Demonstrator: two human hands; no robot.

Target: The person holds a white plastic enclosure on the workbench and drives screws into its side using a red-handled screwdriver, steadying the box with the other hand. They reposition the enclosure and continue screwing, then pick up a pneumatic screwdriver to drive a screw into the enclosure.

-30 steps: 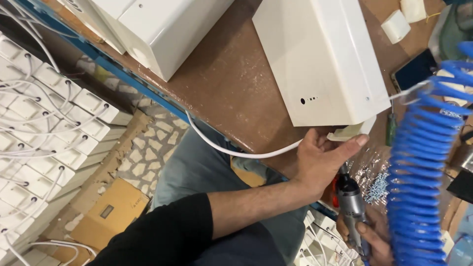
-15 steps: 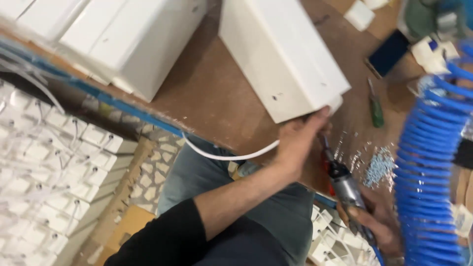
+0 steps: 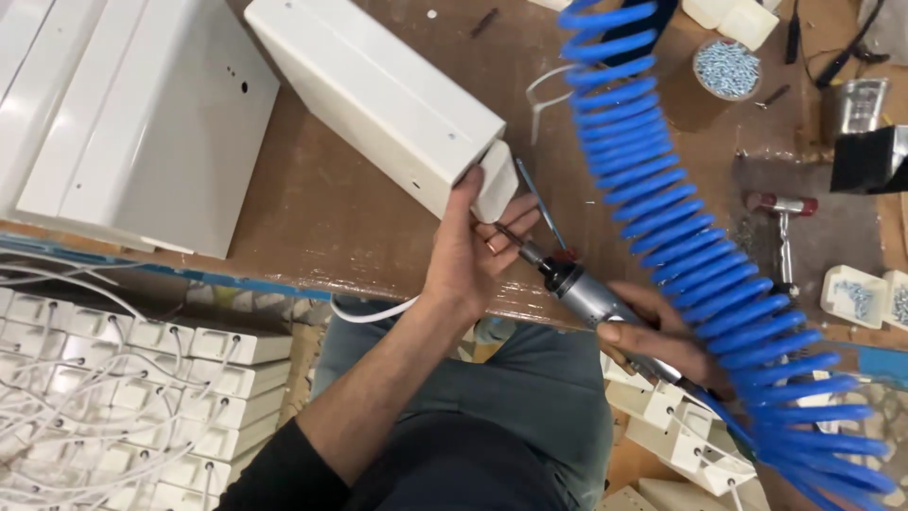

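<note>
Hands first: our left hand (image 3: 473, 251) was clamped on the near end of the box (image 3: 378, 95), thumb up against its side and fingers curled around a small white block (image 3: 496, 182) at the box's corner. Our right hand (image 3: 667, 343) was wrapped tight around the driver (image 3: 591, 301), a grey air tool whose thin bit pointed up-left toward that same corner, its tip meeting the fingers of our left hand just below the block.

We saw the box lying slantwise on the bench (image 3: 322, 213), a long white metal housing with its far end running up-left. Left of the box lay a flat white panel (image 3: 151, 123), close by but apart from it. Right of the box, a blue coiled hose (image 3: 700, 255) swept down across the view from the top edge to the lower right corner, passing over our right wrist. Beyond the hose, further right of the box, stood a round tub of screws (image 3: 726, 66), a small hammer (image 3: 783, 227) and a metal cup (image 3: 859, 102). Below the box, past the bench edge, stacked white housings with white cables (image 3: 123, 397) filled the floor, and a white cable (image 3: 374, 312) hung under our left forearm.
</note>
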